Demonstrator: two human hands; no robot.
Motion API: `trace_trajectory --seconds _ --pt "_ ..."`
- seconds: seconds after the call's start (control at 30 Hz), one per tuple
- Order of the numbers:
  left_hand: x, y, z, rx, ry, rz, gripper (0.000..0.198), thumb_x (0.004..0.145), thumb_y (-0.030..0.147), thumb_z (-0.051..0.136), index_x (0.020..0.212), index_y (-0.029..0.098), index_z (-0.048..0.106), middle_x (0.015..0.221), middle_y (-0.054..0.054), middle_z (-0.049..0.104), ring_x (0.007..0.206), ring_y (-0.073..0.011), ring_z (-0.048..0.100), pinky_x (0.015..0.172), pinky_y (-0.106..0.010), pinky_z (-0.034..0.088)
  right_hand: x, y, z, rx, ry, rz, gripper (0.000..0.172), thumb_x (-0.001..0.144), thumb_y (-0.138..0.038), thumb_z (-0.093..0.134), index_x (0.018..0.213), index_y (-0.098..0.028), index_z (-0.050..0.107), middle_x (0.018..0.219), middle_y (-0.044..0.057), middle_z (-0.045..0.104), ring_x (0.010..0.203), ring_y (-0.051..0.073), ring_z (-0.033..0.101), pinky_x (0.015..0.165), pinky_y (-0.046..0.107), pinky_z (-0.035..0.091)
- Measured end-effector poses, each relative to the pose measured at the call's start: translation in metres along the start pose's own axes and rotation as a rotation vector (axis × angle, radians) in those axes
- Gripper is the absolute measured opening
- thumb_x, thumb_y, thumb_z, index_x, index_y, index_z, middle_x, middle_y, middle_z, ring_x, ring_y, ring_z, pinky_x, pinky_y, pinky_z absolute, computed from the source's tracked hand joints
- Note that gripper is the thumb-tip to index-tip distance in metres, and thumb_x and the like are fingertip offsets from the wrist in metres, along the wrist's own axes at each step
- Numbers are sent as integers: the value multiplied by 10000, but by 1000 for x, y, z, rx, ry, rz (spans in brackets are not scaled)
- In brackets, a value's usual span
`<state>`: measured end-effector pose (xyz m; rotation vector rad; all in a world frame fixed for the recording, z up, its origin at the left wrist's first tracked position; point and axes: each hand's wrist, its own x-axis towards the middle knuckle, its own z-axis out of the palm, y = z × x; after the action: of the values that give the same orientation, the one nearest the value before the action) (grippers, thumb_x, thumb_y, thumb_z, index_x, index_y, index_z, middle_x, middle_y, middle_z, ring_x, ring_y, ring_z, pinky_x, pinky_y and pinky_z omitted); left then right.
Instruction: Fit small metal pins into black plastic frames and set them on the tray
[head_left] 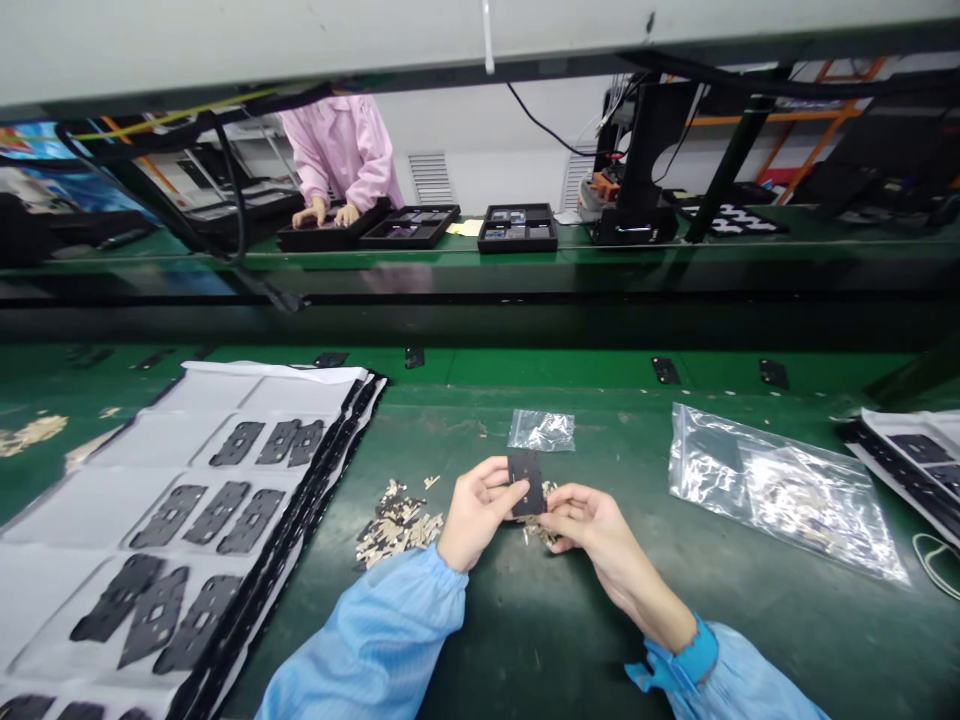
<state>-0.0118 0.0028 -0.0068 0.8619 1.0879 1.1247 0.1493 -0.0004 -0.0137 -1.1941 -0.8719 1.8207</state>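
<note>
My left hand (484, 510) holds a small flat black plate (527, 484) upright between thumb and fingers, above the green table. At the plate's lower right edge, my right hand (589, 522) has its thumb and fingers pinched together; anything between them is too small to make out. Behind the hands is a pile of small beige pieces (541, 535), partly hidden. Another pile of beige and black pieces (396, 525) lies left of my left hand. A small clear bag (541, 431) rests just beyond the plate.
On the left, a stack of white-lined trays (161, 390) carries several black plates (169, 516). A large clear bag (787, 490) of small parts lies right. Several black plates line the table's far side. Across the bench, a person in a pink coat (345, 150) works over black trays (517, 230).
</note>
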Motion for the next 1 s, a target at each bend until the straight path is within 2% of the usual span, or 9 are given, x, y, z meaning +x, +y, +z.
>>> trace_trajectory --seconds 0.27,0.5,0.73,1.0 --pt "-1 3 -1 -4 -30 -32 375 706 309 715 1009 123 595 962 -122 703 760 -205 693 581 -240 563 -2 -8 -3 -34 -12 -11 268 620 -350 780 722 -122 685 653 15 590 589 108 550 473 192 507" --pt "0 6 -3 -42 -94 -63 378 709 305 713 1015 121 587 963 -132 700 767 -218 691 617 -299 580 -2 -9 -5 -30 -56 29 245 614 -332 782 696 -120 693 621 8 575 536 87 515 428 170 484" --pt "0 3 -4 -8 -91 -57 376 720 299 706 1030 126 579 988 -126 694 772 -210 689 610 -280 575 -3 -6 -2 -21 -42 15 277 587 -336 796 718 -135 656 625 -8 571 540 93 511 418 182 494" --pt "2 5 -4 -22 -64 -47 403 691 323 724 1016 128 586 974 -123 698 763 -211 690 594 -273 572 -6 -9 -1 5 -100 38 284 586 -268 807 771 -136 636 673 7 612 566 96 538 441 176 500"
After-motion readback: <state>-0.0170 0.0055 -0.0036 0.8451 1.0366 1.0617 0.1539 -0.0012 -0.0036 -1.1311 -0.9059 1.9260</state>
